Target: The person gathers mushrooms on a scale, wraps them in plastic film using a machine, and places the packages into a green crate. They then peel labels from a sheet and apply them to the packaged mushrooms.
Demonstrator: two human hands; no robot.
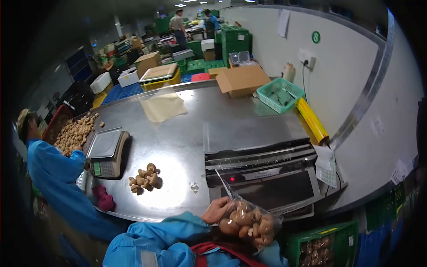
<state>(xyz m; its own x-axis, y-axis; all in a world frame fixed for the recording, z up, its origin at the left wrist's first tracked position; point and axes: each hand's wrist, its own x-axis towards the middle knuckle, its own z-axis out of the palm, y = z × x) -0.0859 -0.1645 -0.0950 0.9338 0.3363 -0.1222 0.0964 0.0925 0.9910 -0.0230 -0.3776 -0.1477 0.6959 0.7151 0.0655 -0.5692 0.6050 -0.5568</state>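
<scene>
A pack of brown mushrooms (247,220) covered in clear plastic film is held close to my body at the table's front edge. My left hand (216,210) is closed at the pack's left side, pinching the film. A loose strip of film rises from there toward the wrapping machine (262,171), which shows a red light. My right hand is hidden behind the pack; only a blue sleeve (272,256) shows below it. A small pile of loose mushrooms (144,179) lies on the steel table (173,129), left of my hands.
A scale (106,151) stands on the left, near a co-worker (58,173) in blue beside a mushroom heap (75,133). At the back are a cardboard box (242,81), a green basket (280,95) and a yellow roll (312,120). A green crate (344,236) holds mushroom packs at lower right.
</scene>
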